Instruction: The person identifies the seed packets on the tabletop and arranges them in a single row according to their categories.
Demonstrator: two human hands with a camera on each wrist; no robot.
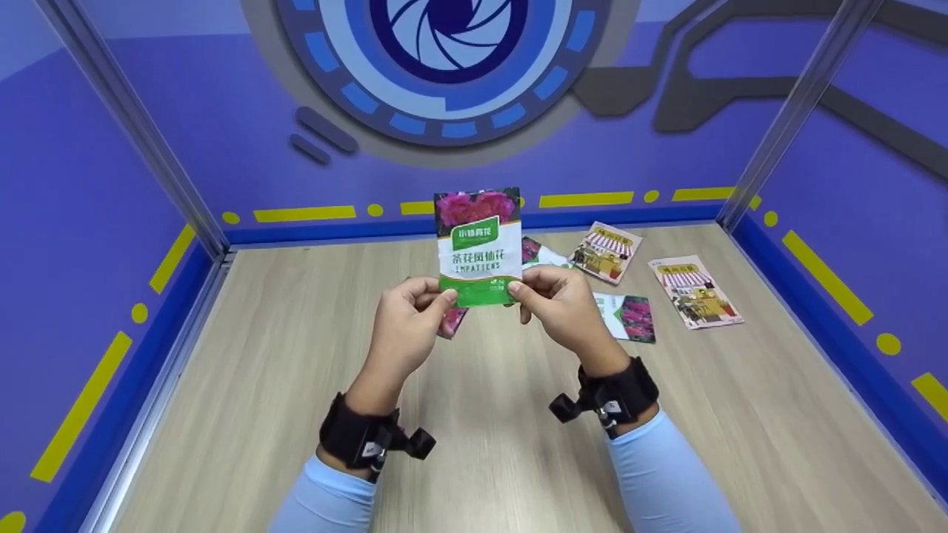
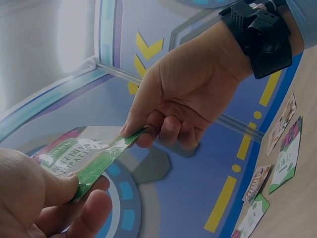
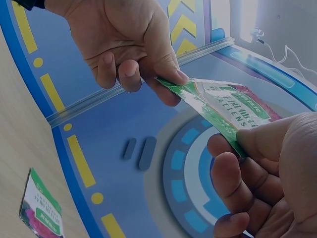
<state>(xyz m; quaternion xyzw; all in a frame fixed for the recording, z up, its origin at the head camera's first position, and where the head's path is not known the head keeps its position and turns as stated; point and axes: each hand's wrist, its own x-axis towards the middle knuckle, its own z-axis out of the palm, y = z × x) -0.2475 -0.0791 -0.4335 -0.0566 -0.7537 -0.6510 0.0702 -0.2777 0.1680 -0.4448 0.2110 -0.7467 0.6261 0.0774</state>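
IMPATIENS packet (image 1: 480, 255): glossy plastic-looking film, creased, bright glare | storefront-print packets (image 1: 607, 253): smooth, slight sheen | counter (image 1: 296, 318): wood-grain, smooth, mostly matt | frame posts (image 1: 796, 111): bare metal, dull sheen | wall panels (image 1: 192, 111): smooth, printed, satin | wrist straps (image 1: 348, 437): matt, cloth-like | sleeves (image 1: 666, 481): smooth, matt, stretchy-looking cloth

Room: tabletop (image 1: 289, 348), left | Obstacles: held packet (image 1: 480, 248) centre, loose packets (image 1: 696, 292) right, wall (image 1: 629, 159) behind

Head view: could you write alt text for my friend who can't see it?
A person's left hand and right hand pinch the lower corners of a green-and-white rectangular flower packet, held up above a pale wood-grain table. Two pink packets printed with striped awnings lie to the right, near more flower packets.
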